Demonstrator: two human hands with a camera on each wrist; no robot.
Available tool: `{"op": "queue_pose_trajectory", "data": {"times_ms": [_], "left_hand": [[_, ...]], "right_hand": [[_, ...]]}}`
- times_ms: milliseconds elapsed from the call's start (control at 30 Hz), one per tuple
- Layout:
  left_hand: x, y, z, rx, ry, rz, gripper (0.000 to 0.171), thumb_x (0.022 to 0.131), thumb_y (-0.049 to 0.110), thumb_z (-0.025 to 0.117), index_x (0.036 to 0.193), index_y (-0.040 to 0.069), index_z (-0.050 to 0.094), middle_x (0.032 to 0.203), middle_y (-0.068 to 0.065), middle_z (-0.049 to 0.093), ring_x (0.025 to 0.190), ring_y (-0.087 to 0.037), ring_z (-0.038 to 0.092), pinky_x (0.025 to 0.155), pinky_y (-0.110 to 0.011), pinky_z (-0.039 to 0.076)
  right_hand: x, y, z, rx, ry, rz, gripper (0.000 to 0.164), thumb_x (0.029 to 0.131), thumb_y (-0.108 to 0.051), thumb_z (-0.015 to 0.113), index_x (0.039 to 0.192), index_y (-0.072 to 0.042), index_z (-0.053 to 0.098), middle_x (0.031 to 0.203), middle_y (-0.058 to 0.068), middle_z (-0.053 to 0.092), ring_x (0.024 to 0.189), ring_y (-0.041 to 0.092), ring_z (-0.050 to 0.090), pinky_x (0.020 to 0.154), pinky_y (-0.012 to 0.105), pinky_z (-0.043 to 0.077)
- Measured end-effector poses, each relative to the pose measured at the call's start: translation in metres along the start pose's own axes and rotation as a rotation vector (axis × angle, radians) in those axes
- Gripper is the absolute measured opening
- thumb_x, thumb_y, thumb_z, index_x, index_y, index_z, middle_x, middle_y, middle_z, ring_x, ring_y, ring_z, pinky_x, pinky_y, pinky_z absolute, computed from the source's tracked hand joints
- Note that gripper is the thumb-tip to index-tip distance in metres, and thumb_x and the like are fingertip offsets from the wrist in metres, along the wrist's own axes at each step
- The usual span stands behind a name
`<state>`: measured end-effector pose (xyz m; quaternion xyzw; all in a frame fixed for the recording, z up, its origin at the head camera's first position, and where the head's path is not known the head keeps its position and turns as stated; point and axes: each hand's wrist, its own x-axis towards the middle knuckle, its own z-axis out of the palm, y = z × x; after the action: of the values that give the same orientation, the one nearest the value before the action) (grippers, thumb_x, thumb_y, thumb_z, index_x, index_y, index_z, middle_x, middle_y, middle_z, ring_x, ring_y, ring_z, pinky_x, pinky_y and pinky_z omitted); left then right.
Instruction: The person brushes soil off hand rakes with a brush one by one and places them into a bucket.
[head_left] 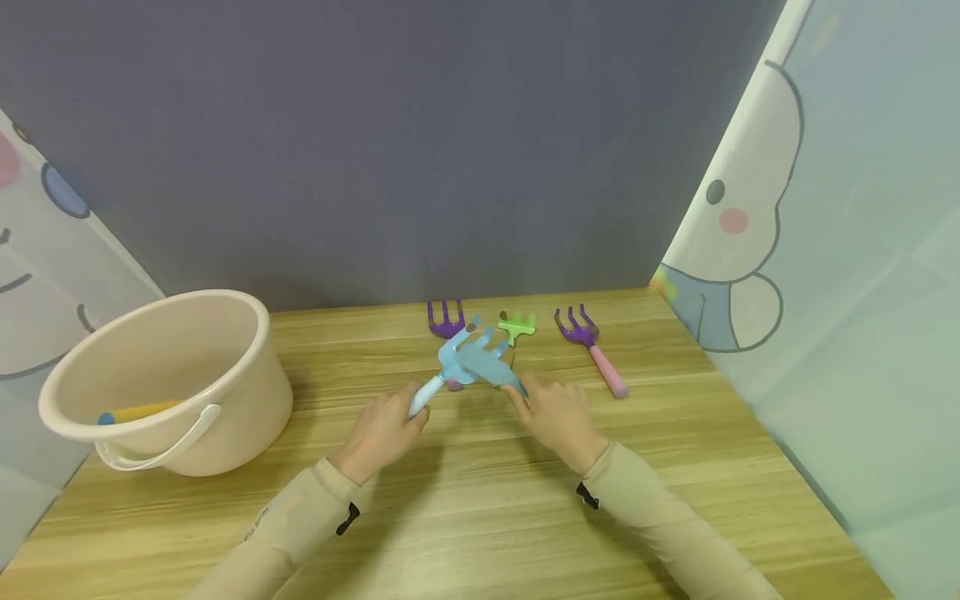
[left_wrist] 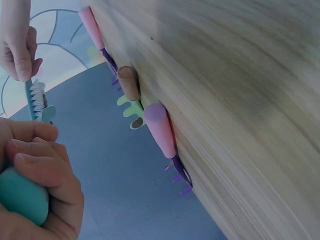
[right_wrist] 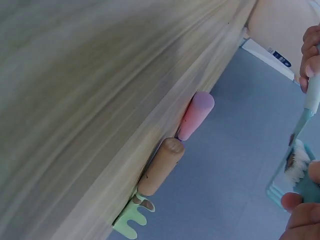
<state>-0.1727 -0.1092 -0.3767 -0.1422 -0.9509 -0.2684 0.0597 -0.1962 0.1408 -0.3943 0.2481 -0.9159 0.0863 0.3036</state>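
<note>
My left hand (head_left: 381, 433) grips the pale handle of a light blue toy hand rake (head_left: 451, 362), its tines pointing up and away. A brown smudge marks one tine. In my right hand (head_left: 561, 417) is a blue brush (head_left: 487, 365), its back upward in the head view. White bristles (right_wrist: 297, 167) face the rake's head in the right wrist view, and the brush overlaps the tines. Behind lie a green rake (head_left: 517, 325) with a wooden handle (right_wrist: 162, 167) and a brown smudge, and a purple rake (head_left: 446, 327) with a pink handle, partly hidden.
A cream bucket (head_left: 251, 408) stands at the left, with a yellow-handled, blue-tipped item (head_left: 142, 412) inside. Another purple rake (head_left: 581, 334) with a pink handle lies at the right on the wooden table (head_left: 465, 533). A dark grey panel (head_left: 420, 150) rises behind, with printed cloth (head_left: 862, 275) at the sides.
</note>
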Motion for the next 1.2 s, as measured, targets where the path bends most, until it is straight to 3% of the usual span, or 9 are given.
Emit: {"op": "queue_pose_trajectory", "data": {"times_ms": [167, 367, 633, 900, 1067, 1200], "left_hand": [[0.0, 0.002, 0.0, 0.002, 0.007, 0.0, 0.02, 0.087, 0.01, 0.057, 0.104, 0.0, 0.056, 0.054, 0.001, 0.045, 0.039, -0.008, 0.038, 0.033, -0.018, 0.031], [0.002, 0.005, 0.0, 0.0, 0.034, 0.007, 0.019, 0.087, 0.009, 0.057, 0.101, -0.002, 0.056, 0.054, 0.0, 0.046, 0.038, -0.008, 0.038, 0.032, -0.018, 0.031], [0.002, 0.006, 0.005, -0.028, 0.009, -0.03, 0.031, 0.087, 0.011, 0.057, 0.115, -0.003, 0.053, 0.056, 0.0, 0.047, 0.039, -0.008, 0.039, 0.033, -0.018, 0.032], [0.001, 0.005, 0.006, -0.054, 0.007, -0.031, 0.033, 0.088, 0.011, 0.056, 0.118, -0.004, 0.053, 0.057, -0.001, 0.048, 0.039, -0.008, 0.04, 0.034, -0.019, 0.033], [0.001, 0.004, 0.007, -0.037, 0.009, -0.031, 0.033, 0.087, 0.012, 0.057, 0.116, -0.003, 0.053, 0.059, -0.002, 0.049, 0.041, -0.009, 0.041, 0.035, -0.019, 0.034], [0.001, 0.002, 0.007, -0.009, 0.011, -0.017, 0.032, 0.087, 0.012, 0.058, 0.114, -0.002, 0.054, 0.06, -0.001, 0.05, 0.041, -0.009, 0.042, 0.036, -0.019, 0.035]], "right_hand": [[-0.001, -0.002, 0.005, -0.062, 0.072, -0.084, 0.031, 0.086, -0.031, 0.06, 0.065, -0.013, 0.046, 0.047, -0.009, 0.028, 0.037, 0.0, 0.018, 0.032, 0.014, 0.013], [-0.001, -0.007, 0.009, 0.0, 0.055, -0.064, 0.028, 0.086, -0.029, 0.062, 0.068, -0.013, 0.048, 0.047, -0.008, 0.031, 0.037, 0.001, 0.021, 0.033, 0.013, 0.015], [-0.003, -0.015, 0.011, 0.125, -0.056, 0.019, 0.026, 0.088, -0.027, 0.06, 0.068, -0.014, 0.051, 0.048, -0.01, 0.033, 0.038, 0.0, 0.025, 0.034, 0.012, 0.018], [-0.002, -0.019, 0.008, 0.239, -0.107, 0.076, 0.024, 0.088, -0.025, 0.061, 0.069, -0.013, 0.052, 0.048, -0.01, 0.034, 0.039, 0.001, 0.025, 0.035, 0.013, 0.019], [0.0, -0.017, 0.004, 0.409, -0.238, 0.16, 0.024, 0.093, -0.027, 0.054, 0.074, -0.011, 0.055, 0.049, -0.01, 0.034, 0.039, 0.0, 0.025, 0.035, 0.014, 0.022], [0.002, -0.015, 0.002, 0.529, -0.326, 0.223, 0.034, 0.095, -0.036, 0.045, 0.085, -0.008, 0.061, 0.051, -0.008, 0.036, 0.04, 0.001, 0.026, 0.036, 0.016, 0.025]]}}
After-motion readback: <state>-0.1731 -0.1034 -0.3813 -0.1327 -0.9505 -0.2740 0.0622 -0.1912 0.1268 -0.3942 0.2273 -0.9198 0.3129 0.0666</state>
